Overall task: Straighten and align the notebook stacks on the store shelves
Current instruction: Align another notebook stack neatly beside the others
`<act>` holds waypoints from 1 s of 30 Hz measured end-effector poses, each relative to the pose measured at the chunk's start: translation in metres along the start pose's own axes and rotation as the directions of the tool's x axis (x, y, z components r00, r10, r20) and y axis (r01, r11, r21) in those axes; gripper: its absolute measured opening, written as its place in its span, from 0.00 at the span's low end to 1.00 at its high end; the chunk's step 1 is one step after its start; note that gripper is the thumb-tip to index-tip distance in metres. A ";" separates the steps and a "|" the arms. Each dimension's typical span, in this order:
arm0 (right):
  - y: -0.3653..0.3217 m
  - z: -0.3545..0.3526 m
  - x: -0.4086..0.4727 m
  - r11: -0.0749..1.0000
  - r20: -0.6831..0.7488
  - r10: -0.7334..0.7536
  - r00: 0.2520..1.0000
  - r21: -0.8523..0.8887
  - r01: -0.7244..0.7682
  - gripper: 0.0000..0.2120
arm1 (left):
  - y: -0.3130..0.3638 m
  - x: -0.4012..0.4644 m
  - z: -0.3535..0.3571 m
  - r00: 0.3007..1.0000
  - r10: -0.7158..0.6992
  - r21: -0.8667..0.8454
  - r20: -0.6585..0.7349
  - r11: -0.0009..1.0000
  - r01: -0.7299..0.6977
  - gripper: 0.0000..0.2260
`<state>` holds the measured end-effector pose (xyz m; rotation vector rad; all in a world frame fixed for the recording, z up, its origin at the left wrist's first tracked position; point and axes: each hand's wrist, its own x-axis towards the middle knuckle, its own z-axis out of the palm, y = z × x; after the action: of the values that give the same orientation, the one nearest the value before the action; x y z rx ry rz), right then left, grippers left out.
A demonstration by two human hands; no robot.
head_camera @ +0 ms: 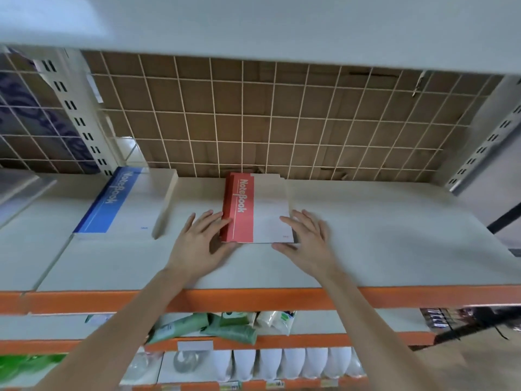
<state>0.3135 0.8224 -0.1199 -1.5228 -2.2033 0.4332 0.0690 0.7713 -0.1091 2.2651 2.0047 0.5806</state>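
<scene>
A stack of red-and-white notebooks (255, 210) lies in the middle of the white shelf (380, 235), its spine to the left. My left hand (201, 238) presses its straight fingers against the stack's left side near the front corner. On the opposite side, my right hand (306, 238) lies flat, fingertips touching the front right corner. A thicker stack of blue-and-white notebooks (127, 204) sits further left, near the back of the shelf.
A wire grid backed with cardboard (267, 117) closes the rear of the shelf. An upper shelf (282, 26) hangs overhead. The orange front edge (253, 299) runs below my wrists. Green tubes (225, 327) and white bottles (296, 362) fill the lower shelves.
</scene>
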 end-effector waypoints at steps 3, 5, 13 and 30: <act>0.002 -0.001 -0.002 1.000 -0.063 -0.008 0.998 0.018 0.009 0.29 | 0.001 0.000 0.000 1.000 -0.007 0.021 -0.018 1.000 0.008 0.45; 0.003 -0.001 -0.002 0.999 -0.095 0.003 0.995 0.038 0.001 0.27 | 0.001 -0.001 -0.001 0.999 -0.021 0.048 -0.029 0.999 0.023 0.45; 0.004 0.001 -0.001 0.998 -0.133 0.001 0.991 0.065 0.007 0.20 | 0.002 0.000 -0.001 0.995 -0.008 0.030 -0.097 0.999 0.011 0.38; 0.003 0.002 0.000 0.999 -0.145 0.016 0.989 0.047 -0.010 0.19 | -0.003 0.001 0.004 0.984 0.003 0.010 -0.178 1.000 -0.001 0.25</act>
<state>0.3147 0.8232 -0.1234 -1.4960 -2.0586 0.3624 0.0678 0.7734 -0.1134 2.2955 2.0872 0.8020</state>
